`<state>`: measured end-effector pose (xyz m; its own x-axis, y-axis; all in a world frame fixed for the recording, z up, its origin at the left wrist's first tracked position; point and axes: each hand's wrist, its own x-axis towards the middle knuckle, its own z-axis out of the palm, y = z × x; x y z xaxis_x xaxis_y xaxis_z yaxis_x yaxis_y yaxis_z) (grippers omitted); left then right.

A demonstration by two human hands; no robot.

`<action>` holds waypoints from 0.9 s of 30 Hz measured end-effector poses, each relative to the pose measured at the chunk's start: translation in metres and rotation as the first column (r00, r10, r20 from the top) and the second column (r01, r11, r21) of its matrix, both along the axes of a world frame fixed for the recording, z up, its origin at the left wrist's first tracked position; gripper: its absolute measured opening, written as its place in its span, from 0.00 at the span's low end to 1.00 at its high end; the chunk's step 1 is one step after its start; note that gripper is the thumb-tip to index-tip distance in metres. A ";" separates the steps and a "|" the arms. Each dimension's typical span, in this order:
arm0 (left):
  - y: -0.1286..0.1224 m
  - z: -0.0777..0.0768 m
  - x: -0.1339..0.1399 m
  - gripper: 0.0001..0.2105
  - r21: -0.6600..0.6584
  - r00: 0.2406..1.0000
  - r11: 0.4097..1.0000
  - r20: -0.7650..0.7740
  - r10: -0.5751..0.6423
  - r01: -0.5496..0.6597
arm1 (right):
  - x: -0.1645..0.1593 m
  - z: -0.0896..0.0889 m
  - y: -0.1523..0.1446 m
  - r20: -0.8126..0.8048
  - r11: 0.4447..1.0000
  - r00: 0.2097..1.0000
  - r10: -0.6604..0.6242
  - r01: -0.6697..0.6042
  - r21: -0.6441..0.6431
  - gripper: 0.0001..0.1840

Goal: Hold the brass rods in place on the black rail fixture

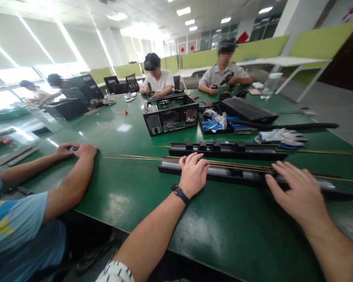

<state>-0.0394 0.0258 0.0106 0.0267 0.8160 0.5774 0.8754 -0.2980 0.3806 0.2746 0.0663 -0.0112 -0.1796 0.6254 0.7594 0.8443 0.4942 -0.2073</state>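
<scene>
A long black channel-shaped rail [237, 179] lies across the green table in front of me, with several thin brass-coloured rods [223, 163] lying lengthwise along it. My left hand [193, 172], a dark watch at its wrist, rests over the rail near its left end. Its fingers are spread and slightly bent across the rods; the thumb is hidden. Farther right, my right hand [300, 190] reaches over the same rail with fingers stretched and thumb apart, its fingertips touching or just above the rods. Just behind lies a second black rail [261, 152] with several black blocks on it.
An open black computer case [170, 115] stands beyond the rails. To its right are a black tray [216, 131] with gloves, another white glove [281, 138] and a clear jug [272, 84]. A co-worker's forearm [69, 182] rests at left; other people sit across the green table [117, 184].
</scene>
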 end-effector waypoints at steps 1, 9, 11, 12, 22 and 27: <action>-0.001 0.001 -0.001 0.06 -0.002 1.000 1.000 0.000 0.006 -0.006 | 0.000 0.000 0.000 0.004 1.000 1.000 -0.001 0.001 0.012 0.24; 0.000 -0.002 0.001 0.04 0.025 1.000 1.000 0.013 -0.016 0.016 | -0.001 -0.002 -0.002 0.014 0.999 0.999 -0.034 0.034 0.024 0.22; 0.002 -0.004 0.001 0.05 0.028 1.000 0.999 0.004 -0.019 0.018 | -0.002 -0.001 -0.004 0.008 0.999 0.999 -0.040 0.040 0.007 0.22; 0.002 -0.004 0.001 0.06 0.028 1.000 0.999 -0.001 -0.017 0.017 | -0.002 -0.001 -0.004 0.009 0.999 0.999 -0.040 0.040 -0.003 0.22; 0.001 -0.004 0.000 0.05 0.045 1.000 0.999 -0.001 0.013 -0.013 | -0.004 0.002 -0.008 0.006 0.999 0.999 -0.044 0.044 -0.017 0.21; 0.003 -0.006 0.001 0.07 0.044 1.000 0.999 -0.016 -0.008 0.008 | -0.004 0.001 -0.008 0.008 0.999 0.999 -0.036 0.036 0.000 0.20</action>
